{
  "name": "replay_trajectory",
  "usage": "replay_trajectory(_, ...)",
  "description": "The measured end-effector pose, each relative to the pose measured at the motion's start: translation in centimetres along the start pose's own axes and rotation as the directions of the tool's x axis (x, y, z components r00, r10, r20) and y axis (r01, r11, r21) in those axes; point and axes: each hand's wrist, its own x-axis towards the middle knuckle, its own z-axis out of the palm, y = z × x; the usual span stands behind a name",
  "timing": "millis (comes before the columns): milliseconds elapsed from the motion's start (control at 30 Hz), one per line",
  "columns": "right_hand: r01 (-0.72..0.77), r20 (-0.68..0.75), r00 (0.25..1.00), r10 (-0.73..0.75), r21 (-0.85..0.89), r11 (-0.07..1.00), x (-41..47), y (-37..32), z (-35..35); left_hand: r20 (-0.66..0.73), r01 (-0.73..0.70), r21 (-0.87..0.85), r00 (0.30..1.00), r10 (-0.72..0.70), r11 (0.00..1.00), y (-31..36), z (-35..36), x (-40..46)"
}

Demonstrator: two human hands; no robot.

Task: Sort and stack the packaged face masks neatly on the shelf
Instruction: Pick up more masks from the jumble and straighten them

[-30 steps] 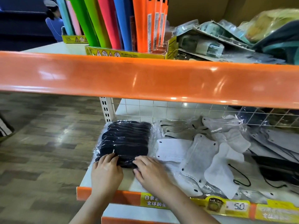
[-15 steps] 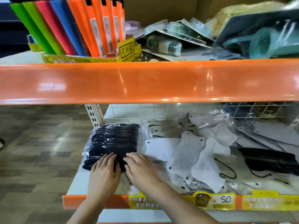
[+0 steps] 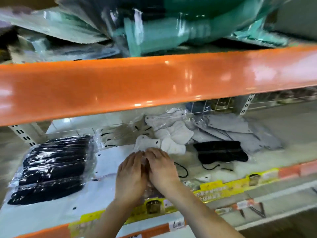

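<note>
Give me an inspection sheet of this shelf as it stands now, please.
Surface: white shelf with an orange and yellow front edge.
Job's things: stack of black masks in clear wrap at the left; white masks in a loose pile at mid-shelf; black mask lying alone to the right.
Clutter: teal packets heaped on the shelf above.
Grippers: left hand and right hand side by side on clear-wrapped masks, grip too blurred to tell.
Cables: nothing seen, only black ear loops.
Surroundings: orange beam, wire grid behind.
</note>
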Motion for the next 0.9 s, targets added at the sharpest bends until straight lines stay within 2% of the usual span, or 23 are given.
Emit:
replay_trajectory(233, -0.149, -0.056, 0.988, 0.144, -0.104, 0.983, -1.9, 8.2, -4.8, 0.033, -0.083, -0.031, 0.996, 0.084, 0.996, 8.9, 4.1, 2.6)
replay_trajectory(500, -0.274, -0.019, 0.961, 0.275, -0.188, 0.943, -4.6, 15.3, -8.4, 0.186, -0.091, -0.018, 0.978, 0.093, 0.996, 14.2, 9.6, 3.8)
replay_trajectory(667, -0.347, 0.120, 0.910, 0.396, -0.299, 0.889, -5.3, 17.9, -8.9, 0.275, -0.069, 0.049, 0.960, 0.053, 0.996, 14.9, 12.4, 4.1)
replay_trajectory(900, -0.279, 0.307, 0.886, 0.348, -0.246, 0.928, -5.2, 17.9, -8.6, 0.152, 0.053, 0.062, 0.986, -0.062, 0.997, 14.4, 13.1, 3.9)
